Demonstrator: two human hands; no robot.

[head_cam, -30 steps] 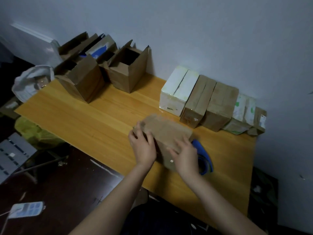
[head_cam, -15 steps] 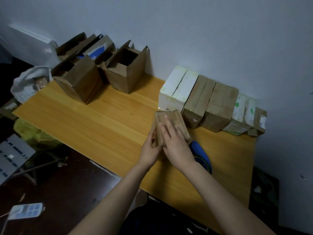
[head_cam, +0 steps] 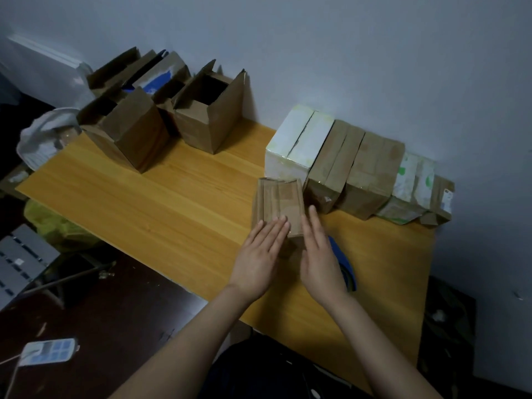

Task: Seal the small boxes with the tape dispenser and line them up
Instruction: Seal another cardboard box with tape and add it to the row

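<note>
Now the left hand (head_cam: 260,260) and right hand (head_cam: 319,260), fingers straight, press a brown box (head_cam: 277,205) mid-frame; even pressure should slide it squarely beside the white box (head_cam: 293,148) above.

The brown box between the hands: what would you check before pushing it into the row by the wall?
1. Hands on the brown box: left hand and right hand lie flat against it, ok.
2. Top seam fully taped: cannot tell.
3. Bare table left of the white box: ok.
4. Blue tape dispenser out of the path, beside the right hand: ok.
5. Box in line with the row of sealed boxes: not ok, it stands in front of the white box.
</note>
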